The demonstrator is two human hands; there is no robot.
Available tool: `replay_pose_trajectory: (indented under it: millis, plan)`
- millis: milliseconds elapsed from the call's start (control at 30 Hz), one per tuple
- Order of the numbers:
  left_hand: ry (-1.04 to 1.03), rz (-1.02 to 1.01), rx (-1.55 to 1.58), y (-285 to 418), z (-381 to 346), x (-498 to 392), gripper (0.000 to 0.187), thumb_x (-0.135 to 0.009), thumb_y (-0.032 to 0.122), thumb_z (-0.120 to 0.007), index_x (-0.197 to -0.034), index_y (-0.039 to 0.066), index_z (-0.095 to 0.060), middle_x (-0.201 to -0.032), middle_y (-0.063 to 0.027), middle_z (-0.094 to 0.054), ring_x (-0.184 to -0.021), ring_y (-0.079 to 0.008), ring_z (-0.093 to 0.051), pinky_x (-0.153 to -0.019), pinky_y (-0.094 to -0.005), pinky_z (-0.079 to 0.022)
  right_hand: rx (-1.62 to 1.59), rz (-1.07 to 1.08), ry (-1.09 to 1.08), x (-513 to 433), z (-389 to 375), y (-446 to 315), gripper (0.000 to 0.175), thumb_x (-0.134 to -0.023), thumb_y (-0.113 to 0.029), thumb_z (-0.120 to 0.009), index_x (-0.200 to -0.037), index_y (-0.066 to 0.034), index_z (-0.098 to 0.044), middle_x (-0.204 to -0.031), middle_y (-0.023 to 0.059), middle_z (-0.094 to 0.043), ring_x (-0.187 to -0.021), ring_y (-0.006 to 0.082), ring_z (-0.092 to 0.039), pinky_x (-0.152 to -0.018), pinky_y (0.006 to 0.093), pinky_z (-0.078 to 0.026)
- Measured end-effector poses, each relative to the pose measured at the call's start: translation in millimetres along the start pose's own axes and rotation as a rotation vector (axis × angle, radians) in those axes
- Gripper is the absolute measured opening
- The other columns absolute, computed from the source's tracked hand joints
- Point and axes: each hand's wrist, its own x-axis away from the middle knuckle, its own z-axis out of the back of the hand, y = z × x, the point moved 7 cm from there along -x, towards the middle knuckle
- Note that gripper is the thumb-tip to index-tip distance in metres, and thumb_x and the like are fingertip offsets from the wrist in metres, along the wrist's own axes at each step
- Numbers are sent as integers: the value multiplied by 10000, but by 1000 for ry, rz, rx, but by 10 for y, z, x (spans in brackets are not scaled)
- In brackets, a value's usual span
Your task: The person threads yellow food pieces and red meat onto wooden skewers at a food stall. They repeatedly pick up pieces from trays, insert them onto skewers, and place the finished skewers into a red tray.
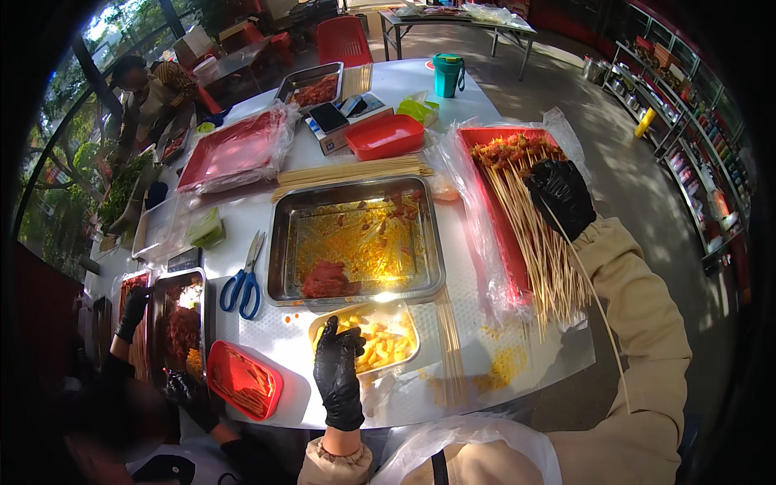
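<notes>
My right hand [561,197], in a black glove, is over the red tray [506,254] lined with plastic film, holding a bamboo skewer [597,297] whose bare end hangs past the tray's right side. Many meat skewers [521,212] lie in that tray, meat at the far end. My left hand [339,373], gloved too, is at the near left rim of a tub of yellow pieces [388,342]; its fingers are apart and seem to hold nothing. Beyond the tub stands a steel tray [439,242] with a pile of red meat [327,280] and smaller scraps.
Blue-handled scissors [242,285] lie left of the steel tray. Bare skewers [357,173] lie behind it and more [450,345] at its near right. A red tub [245,379] stands near a co-worker's gloved hands [194,397] at left. A teal cup [447,76] is farther back.
</notes>
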Motion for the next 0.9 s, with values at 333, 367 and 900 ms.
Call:
replay_pose_trajectory:
  millis: [333,367,900]
  plan:
    - [30,46,12,-64,102,-94,410,-897,74,-483,-1283,-11,-379,-1048,-124,-582,-880,-160,-572,-797,-244,-448,-14,271,-349,88,-877,449,91,-768,-150,-536,-821,-79,-560,-891,96,-543,-894,262,-514,-823,390,-408]
    - [36,39,27,-91,97,-99,410,-890,53,-471,-1283,-16,-378,-1038,-120,-589,-884,-160,-572,-797,-249,-449,23,368,-322,167,-867,453,116,-766,-129,-539,-863,-70,-563,-940,97,-538,-923,262,-505,-844,390,-409]
    - [54,123,88,-140,390,-174,390,-892,132,-517,-1252,8,-432,-1048,-109,-600,-889,-149,-583,-797,-257,-462,-966,7,-379,-635,194,-2209,38,-768,-42,-561,-770,-36,-523,-731,148,-505,-686,332,-485,-595,405,-386]
